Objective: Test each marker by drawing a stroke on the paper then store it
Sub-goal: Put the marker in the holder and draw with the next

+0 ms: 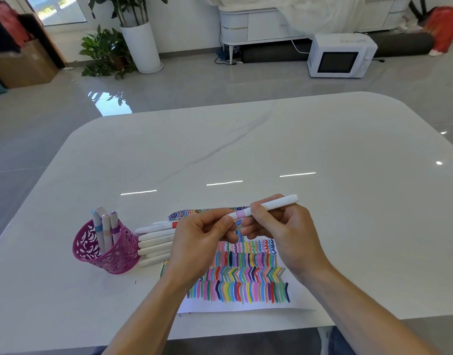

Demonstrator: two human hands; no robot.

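A white marker with a pink band (269, 206) is held level above the paper (235, 306), which is covered in rows of coloured strokes. My right hand (279, 231) grips the marker's barrel. My left hand (199, 242) pinches its left end, where the cap sits. Several white markers (153, 242) lie side by side on the table left of the paper, partly hidden behind my left hand. A pink openwork pen cup (110, 252) stands further left with several markers upright in it.
The white marble table (271, 149) stretches far beyond the paper, its front edge close to me. On the floor past it stand a white microwave (340, 56), potted plants (141, 44), a cardboard box (23, 65) and a white cabinet (258, 24).
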